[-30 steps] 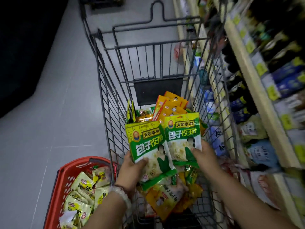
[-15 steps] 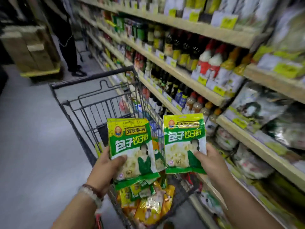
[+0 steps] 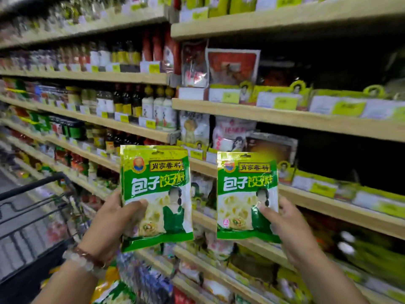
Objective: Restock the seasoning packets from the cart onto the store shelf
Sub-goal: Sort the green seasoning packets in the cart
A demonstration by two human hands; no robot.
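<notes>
Two green seasoning packets held upright, side by side and apart, before the store shelf. Left packet gripped at its lower left edge in the left hand, thumb across the printed front, fingers curled behind; a second edge visible behind its top, so possibly more than one packet in that grip, though hard to tell. Right packet pinched at its lower right corner in the right hand, thumb on the front, fingers behind. Beaded bracelet on the wrist below the left hand. Beyond both hands, wooden shelf boards with yellow price tags along the front edge, stocked with bagged goods directly behind the packets. Farther out past the left hand, rows of dark sauce bottles and white bottles receding along the aisle. Below and outward of the left hand, the black frame of the wire cart, with more yellow and green packets blurred beneath the left forearm.
</notes>
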